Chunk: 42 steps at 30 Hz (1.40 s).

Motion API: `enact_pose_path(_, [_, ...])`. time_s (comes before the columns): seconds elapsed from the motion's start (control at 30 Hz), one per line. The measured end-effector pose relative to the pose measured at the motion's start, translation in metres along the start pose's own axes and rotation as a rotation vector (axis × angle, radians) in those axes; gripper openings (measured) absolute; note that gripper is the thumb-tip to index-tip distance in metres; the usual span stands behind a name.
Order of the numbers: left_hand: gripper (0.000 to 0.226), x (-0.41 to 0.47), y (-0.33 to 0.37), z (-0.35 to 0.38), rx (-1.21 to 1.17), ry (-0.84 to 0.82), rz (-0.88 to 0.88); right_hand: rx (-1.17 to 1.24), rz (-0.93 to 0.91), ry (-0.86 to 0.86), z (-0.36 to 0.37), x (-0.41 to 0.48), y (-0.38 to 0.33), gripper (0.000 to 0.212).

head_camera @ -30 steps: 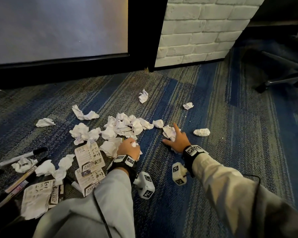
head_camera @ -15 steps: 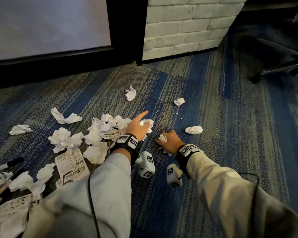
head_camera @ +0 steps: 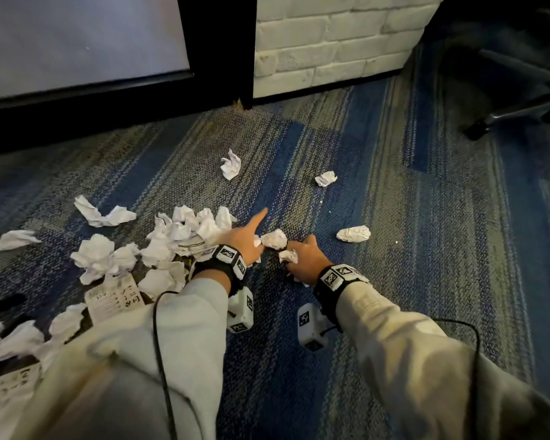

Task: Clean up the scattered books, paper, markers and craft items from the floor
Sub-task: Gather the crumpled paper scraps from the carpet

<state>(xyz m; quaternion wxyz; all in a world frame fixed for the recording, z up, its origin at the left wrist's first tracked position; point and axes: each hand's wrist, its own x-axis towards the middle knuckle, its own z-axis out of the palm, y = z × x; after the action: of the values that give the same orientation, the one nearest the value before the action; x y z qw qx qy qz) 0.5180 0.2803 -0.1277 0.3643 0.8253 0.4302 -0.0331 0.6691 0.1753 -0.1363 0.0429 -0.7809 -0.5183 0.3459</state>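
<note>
While both hands work low over the carpet (head_camera: 432,255), the right hand (head_camera: 306,258) is clenched around a paper scrap (head_camera: 288,256). The left hand (head_camera: 243,241) points its index finger toward 1 o'clock and touches a paper ball (head_camera: 275,239) at its 3 o'clock side; whether it grips the ball cannot be told. The paper pile (head_camera: 178,236) lies at 9 o'clock of the left hand. From the hands, the far wad (head_camera: 231,164) lies at 12 o'clock, the small wad (head_camera: 326,178) at 1 o'clock and the side wad (head_camera: 353,234) at 3 o'clock.
</note>
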Motion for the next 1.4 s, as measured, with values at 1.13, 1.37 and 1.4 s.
enact_pose_path(1.13, [0.017,-0.327,-0.014,-0.289,-0.512,1.115,0.091,0.598,-0.874,0.259,-0.083,-0.129,-0.344,0.014])
enact_pose_path(1.37, [0.015,-0.551,-0.013,-0.33,-0.183,1.239,0.171,0.694,-1.276,0.144,-0.039,-0.279,-0.491,0.018])
enact_pose_path(1.4, [0.014,-0.595,-0.019,-0.331,-0.141,1.272,0.143,0.692,-1.336,0.097,-0.025,-0.31,-0.515,0.017])
